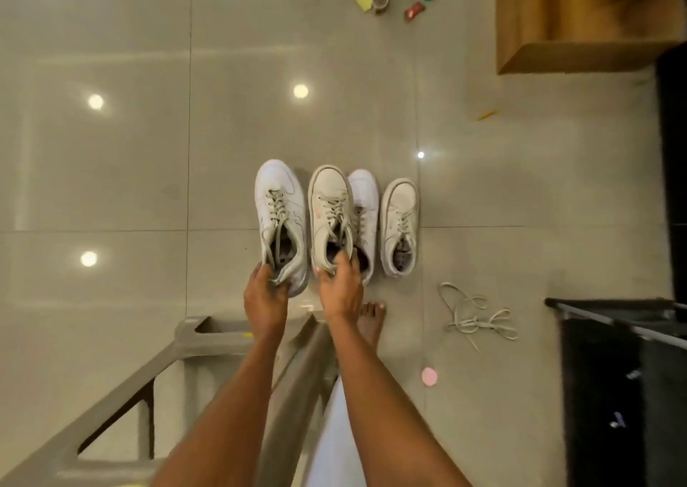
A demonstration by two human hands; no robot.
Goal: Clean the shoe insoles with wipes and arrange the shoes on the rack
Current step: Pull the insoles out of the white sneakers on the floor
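— Where are the shoes?
— The left hand grips a white sneaker by its heel, fingers curled round it. The right hand holds a beige sneaker likewise.
— And the others?
— Two more stand on the tiled floor, just beside them; loose laces lie nearby.

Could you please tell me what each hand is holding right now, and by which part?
The left hand grips a white sneaker at its heel; the right hand grips a beige sneaker by its heel collar.
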